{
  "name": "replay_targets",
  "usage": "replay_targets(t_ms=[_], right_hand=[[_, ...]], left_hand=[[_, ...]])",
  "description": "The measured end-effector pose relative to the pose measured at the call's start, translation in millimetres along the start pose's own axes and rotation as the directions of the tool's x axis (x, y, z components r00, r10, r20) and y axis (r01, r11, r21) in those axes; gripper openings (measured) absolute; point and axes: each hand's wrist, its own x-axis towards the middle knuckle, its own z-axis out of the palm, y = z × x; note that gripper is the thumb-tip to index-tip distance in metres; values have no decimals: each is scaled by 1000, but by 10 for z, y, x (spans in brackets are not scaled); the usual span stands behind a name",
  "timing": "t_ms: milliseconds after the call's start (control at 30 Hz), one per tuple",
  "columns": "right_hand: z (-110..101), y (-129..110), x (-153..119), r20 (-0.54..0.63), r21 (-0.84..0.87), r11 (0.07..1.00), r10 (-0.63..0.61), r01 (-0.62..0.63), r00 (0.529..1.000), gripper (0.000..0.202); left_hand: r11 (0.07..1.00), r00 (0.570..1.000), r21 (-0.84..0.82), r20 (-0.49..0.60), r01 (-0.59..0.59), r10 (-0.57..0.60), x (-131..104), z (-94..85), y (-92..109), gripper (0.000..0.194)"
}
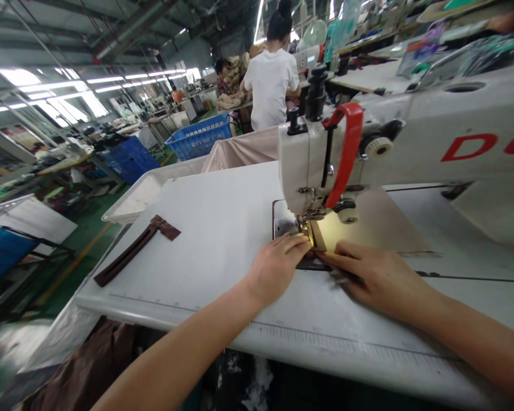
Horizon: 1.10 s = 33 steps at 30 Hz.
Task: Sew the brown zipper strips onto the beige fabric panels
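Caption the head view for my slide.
Left hand on a zipper, right hand alongside, at an industrial sewing machine.

On your tabletop (223, 222), a zipper (310, 234) lay below the sewing machine head (297, 162), a fabric strip (131, 251) to its left; a crate (202, 137) stood beyond.

Sewing machine (302, 165), needle area

Left hand (276, 265): fingertips at gold-toothed zipper (310, 233) by needle. Right hand (379, 279): fingertips beside it, blurred metallic item (341, 279) underneath. Brown strip (129, 251) on bench (223, 228), left. White-shirted person (272, 85) beyond.
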Motion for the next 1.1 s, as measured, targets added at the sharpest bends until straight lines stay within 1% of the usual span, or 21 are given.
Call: replay_targets(t_ms=[100,200,333,500,600,700,767,833,900,933,1033,1100], right_hand=[[-7,-15,-7,18,35,999,10,-10,1000,31],[7,-20,-5,37,71,997,-2,0,999,29],[60,-23,-16,21,101,994,28,-30,999,32],[55,-39,-2,39,146,988,38,-43,999,31],[1,-49,38,18,146,989,14,-17,1000,31],[-50,-59,59,-20,157,988,-5,9,1000,29],[-61,-62,51,-62,163,987,1,9,998,25],[-42,-58,30,-128,139,990,14,4,992,25],[5,-47,9,-186,86,996,3,13,983,31],[36,-40,1,-189,57,998,-10,21,982,37],[129,-22,-13,-109,23,999,-22,24,994,51],[166,-18,-10,-79,36,999,4,-1,997,52]], left_hand=[[996,998,70,3,-61,61,3,-12,29,28],[993,997,100,42,-66,62,2,-11,41,26],[992,997,109,44,-61,57,-10,-10,38,21],[989,996,133,76,-64,54,-7,-34,54,22],[992,995,115,95,-46,35,8,-53,66,23],[991,990,125,138,-40,22,21,-68,75,24],[991,987,130,159,-36,15,21,-70,78,24],[991,987,129,160,-40,19,14,-64,79,24],[991,989,128,142,-49,30,3,-54,79,24],[990,991,128,133,-53,35,-1,-51,81,24],[990,994,132,100,-50,37,-5,-58,99,26],[989,996,144,83,-31,20,-4,-71,119,27]])
